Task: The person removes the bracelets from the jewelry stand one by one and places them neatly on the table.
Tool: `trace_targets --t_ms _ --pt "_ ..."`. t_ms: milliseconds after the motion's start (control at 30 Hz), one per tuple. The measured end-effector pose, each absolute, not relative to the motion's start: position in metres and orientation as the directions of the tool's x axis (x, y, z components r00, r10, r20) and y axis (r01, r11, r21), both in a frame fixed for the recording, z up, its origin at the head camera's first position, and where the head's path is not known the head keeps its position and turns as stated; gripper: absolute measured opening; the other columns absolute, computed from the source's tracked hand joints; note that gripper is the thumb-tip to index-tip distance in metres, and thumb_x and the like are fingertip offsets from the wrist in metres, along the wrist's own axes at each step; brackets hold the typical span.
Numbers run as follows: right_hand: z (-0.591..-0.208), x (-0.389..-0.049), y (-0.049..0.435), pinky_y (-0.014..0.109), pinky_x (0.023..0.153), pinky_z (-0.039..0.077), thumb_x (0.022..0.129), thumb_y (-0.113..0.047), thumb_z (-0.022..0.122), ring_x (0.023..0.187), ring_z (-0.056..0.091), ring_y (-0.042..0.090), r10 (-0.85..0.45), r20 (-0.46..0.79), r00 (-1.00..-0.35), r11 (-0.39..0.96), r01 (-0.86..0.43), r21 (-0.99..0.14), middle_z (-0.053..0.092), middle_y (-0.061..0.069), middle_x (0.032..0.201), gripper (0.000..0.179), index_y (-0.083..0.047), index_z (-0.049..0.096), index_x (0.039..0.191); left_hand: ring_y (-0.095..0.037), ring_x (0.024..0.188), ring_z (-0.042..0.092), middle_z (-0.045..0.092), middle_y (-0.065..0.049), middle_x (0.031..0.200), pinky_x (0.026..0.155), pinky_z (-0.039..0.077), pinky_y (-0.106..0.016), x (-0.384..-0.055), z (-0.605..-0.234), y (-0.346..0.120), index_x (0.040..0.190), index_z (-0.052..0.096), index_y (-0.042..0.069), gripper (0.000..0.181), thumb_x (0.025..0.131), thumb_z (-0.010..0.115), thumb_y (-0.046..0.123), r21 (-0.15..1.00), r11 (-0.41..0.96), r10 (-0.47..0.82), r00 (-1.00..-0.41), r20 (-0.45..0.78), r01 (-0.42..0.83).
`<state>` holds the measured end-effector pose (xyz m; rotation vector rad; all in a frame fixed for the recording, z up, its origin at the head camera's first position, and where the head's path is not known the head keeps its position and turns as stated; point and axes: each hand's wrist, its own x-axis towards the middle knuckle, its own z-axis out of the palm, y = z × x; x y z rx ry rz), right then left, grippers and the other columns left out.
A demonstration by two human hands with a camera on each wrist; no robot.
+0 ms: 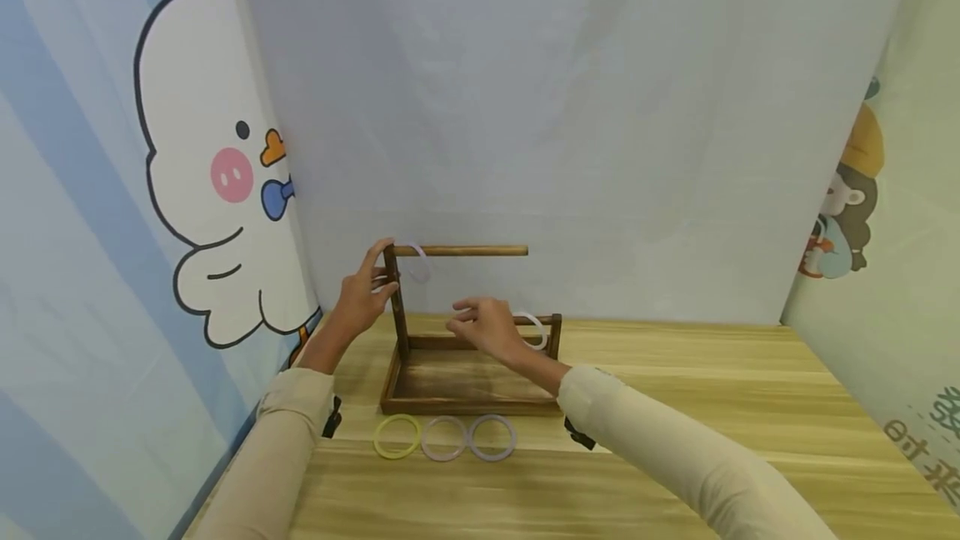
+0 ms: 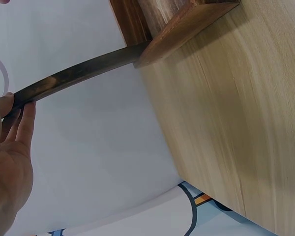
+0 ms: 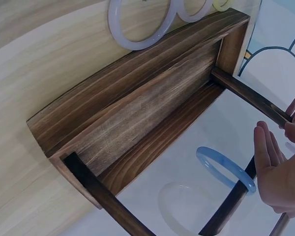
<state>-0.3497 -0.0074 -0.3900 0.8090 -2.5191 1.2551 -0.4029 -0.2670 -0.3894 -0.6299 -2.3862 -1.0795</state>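
Beige sleeves [image 1: 675, 440], left hand [image 1: 362, 300] pinching an upright [image 1: 400, 315] of the wooden rack [image 1: 472, 408], right hand [image 1: 491, 329] empty with fingers extended, blue ring [image 3: 239, 171] on lower bar [image 3: 227, 210] beside it, lavender ring [image 1: 427, 262] on upper bar [image 1: 480, 251] beside left hand, three rings [image 1: 469, 438] on table [image 1: 675, 373] below both hands

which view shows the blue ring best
The right wrist view: the blue ring shows nearly whole there, looped round a bar. In the head view I can't make it out; the right hand blocks part of that bar. The left wrist view doesn't show it.
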Motion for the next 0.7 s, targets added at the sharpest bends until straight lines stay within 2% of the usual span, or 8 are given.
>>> trace_targets --t_ms 300,700 --pt "-0.38 -0.355 -0.021 0.034 0.077 0.067 0.098 -0.013 0.075 0.093 0.078 0.028 -0.365 0.444 -0.819 0.465 -0.573 -0.675 0.077 0.02 0.106 0.031 0.006 0.072 0.122 -0.047 0.116 0.068 0.065 -0.035 0.127 0.096 0.06 -0.055 -0.401 -0.387 -0.268 0.161 0.03 0.021 0.079 0.098 0.068 -0.006 0.577 0.597 0.22 -0.805 0.551 0.557" --pt "-0.37 -0.366 -0.04 0.035 0.081 0.066 0.098 -0.019 0.076 0.099 0.077 0.03 -0.278 0.44 -0.854 0.473 -0.52 -0.711 0.076 0.021 0.113 0.042 0.008 0.068 0.128 -0.046 0.116 0.068 0.067 -0.034 0.125 0.096 0.06 -0.052 -0.399 -0.387 -0.266 0.16 0.031 0.018 0.079 0.097 0.068 -0.009 0.587 0.582 0.212 -0.802 0.558 0.563"
